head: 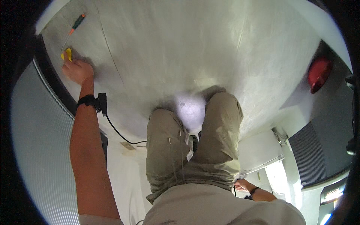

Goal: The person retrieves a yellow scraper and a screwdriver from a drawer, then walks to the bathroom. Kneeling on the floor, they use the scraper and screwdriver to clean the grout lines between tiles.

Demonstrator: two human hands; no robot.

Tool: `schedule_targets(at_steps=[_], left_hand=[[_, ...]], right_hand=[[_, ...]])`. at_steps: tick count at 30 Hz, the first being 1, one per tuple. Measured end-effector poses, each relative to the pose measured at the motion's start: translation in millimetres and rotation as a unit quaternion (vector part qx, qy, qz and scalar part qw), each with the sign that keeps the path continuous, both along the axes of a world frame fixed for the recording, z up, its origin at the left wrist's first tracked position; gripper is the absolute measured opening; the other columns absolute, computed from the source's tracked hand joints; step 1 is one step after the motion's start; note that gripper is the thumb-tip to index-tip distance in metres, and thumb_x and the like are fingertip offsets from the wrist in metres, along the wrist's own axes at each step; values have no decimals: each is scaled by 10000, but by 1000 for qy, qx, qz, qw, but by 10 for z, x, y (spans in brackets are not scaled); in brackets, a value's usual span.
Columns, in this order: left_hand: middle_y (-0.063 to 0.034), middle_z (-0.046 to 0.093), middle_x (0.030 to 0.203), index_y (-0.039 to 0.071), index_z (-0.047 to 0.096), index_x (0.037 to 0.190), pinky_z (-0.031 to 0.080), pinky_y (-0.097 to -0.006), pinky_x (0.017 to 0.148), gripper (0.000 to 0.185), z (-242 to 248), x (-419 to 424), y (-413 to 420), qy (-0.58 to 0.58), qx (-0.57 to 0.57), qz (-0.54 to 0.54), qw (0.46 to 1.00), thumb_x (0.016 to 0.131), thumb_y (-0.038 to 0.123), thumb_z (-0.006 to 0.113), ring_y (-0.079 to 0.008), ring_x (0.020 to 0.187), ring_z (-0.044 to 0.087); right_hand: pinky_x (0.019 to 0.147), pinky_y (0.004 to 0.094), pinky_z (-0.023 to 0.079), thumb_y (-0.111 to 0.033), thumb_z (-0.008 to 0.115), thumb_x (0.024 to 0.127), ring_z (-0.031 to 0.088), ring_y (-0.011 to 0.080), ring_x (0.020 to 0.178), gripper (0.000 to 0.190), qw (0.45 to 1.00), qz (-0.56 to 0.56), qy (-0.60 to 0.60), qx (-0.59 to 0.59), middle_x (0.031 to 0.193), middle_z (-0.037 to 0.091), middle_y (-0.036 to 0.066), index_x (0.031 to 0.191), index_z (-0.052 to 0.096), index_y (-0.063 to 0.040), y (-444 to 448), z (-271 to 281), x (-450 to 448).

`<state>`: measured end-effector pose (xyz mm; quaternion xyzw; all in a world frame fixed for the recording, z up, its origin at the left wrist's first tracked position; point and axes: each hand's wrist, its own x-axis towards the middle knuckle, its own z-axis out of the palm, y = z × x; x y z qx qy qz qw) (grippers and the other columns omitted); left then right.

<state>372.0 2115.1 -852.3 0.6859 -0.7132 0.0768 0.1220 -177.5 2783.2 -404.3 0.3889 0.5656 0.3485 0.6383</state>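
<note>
My left hand [78, 71] is at the far left, low over the grey floor [168, 50]. Its index finger lies over a small yellow object [67, 54], and the fingers appear closed around it; its exact kind is unclear. Just beyond the fingertips lies a screwdriver [77, 23] with a dark green and orange handle, its shaft pointing back toward the yellow object. My right hand [243, 185] is beside my right hip, with fingers curled near a thin black cord [234, 191]. Whether it grips the cord is too small to tell.
A ribbed grey panel [42, 135] with a black base runs close along the left arm. A red rounded object [320, 73] stands at the right, near a dark ribbed panel [308, 156]. From a black device [102, 104] strapped to my left wrist, a cable [119, 133] trails toward my knees.
</note>
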Motion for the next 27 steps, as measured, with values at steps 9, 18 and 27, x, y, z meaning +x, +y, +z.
schedule_targets(at_steps=[9,18,27], left_hand=[[-163,576,1112,96,463,1450,389,-458,891,569,45,12,72,7,53,75,996,885,82,534,-339,1043,515],[-156,540,1142,188,402,1504,380,-477,898,658,70,-32,80,61,62,83,993,869,97,550,-334,1052,510],[-167,544,1116,122,442,1474,379,-482,877,575,112,-57,65,90,69,81,990,902,118,501,-350,1020,517]], right_hand=[[916,415,508,-301,644,924,667,277,1034,306,729,277,-515,-355,1060,727,91,1200,700,-183,-3693,-306,155],[781,496,530,-185,606,852,649,352,962,233,311,497,-398,-706,988,651,159,1066,626,-95,-6456,-2416,1431],[1005,510,393,-221,691,839,520,311,1187,421,-89,387,-59,-916,1215,600,51,1245,618,-141,-7830,-4047,3232]])
